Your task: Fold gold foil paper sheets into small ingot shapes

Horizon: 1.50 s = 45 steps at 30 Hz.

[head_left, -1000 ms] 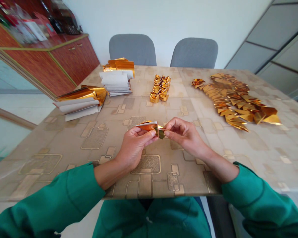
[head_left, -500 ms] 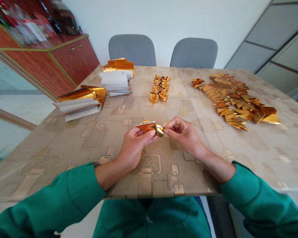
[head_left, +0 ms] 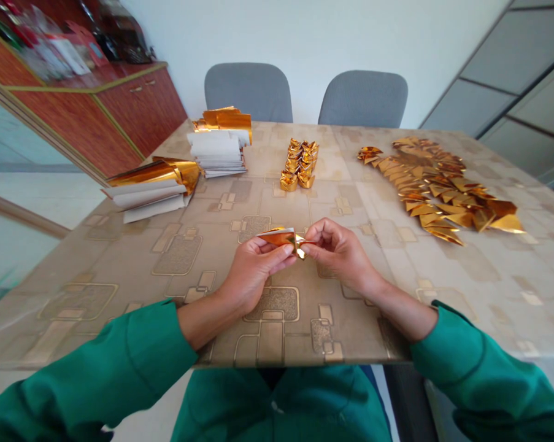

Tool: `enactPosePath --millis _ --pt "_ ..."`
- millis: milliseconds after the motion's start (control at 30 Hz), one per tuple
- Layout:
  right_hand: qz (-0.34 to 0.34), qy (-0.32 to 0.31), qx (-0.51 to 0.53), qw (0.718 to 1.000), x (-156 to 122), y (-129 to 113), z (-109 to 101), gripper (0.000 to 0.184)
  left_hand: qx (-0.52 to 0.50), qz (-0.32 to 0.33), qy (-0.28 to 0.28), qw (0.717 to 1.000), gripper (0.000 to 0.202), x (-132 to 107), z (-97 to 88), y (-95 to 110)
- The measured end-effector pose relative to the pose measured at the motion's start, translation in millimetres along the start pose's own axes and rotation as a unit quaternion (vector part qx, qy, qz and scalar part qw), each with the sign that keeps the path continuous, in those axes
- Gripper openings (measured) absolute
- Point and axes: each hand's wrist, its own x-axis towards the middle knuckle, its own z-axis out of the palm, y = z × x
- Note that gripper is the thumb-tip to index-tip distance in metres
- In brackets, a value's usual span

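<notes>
A small folded piece of gold foil paper [head_left: 283, 237] is held just above the table between both hands. My left hand [head_left: 253, 270] is closed on its left part, thumb on top. My right hand [head_left: 341, 252] pinches its right tip with thumb and forefinger. Both sleeves are green. The hands hover over the near middle of the patterned table [head_left: 120, 270].
A cluster of finished gold ingot shapes [head_left: 299, 164] sits at centre back. Several folded gold triangles [head_left: 437, 184] spread along the right. Two stacks of gold and white sheets [head_left: 221, 144] [head_left: 150, 187] lie at the left. Two grey chairs [head_left: 307, 95] stand behind the table.
My right hand has crept left along the gold piece's tip, and the fingers have closed tighter. The piece sits slightly more folded. My left hand has hardly moved.
</notes>
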Motion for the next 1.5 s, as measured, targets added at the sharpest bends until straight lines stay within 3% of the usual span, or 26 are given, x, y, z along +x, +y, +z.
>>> enactPosePath --millis 200,300,567,833,1033,1500 --pt "0.042 -0.032 0.041 0.998 2.7 -1.5 -3.1 0.035 -0.016 -0.012 0.009 1.0 0.025 4.3 -3.4 1.8" --pt "0.052 -0.017 0.045 0.998 4.2 -0.6 -2.7 0.04 -0.041 0.003 0.016 0.999 0.024 6.1 -4.3 2.9" --pt "0.077 0.01 0.008 0.997 -1.2 -4.2 -0.9 0.036 -0.038 0.0 0.014 0.999 0.023 5.8 -3.1 2.4" --pt "0.065 -0.03 0.031 0.997 -0.1 -7.3 -4.0 0.032 -0.016 -0.006 -0.001 1.0 0.024 6.4 -4.3 2.4" --pt "0.073 -0.024 -0.006 0.997 -0.2 -5.6 -4.2 0.034 -0.004 -0.028 -0.032 0.999 0.027 6.0 -5.1 0.2" --pt "0.111 -0.093 -0.042 0.989 -2.4 -7.4 -2.2 0.028 -0.009 0.008 0.007 1.0 0.027 8.2 -5.1 0.4"
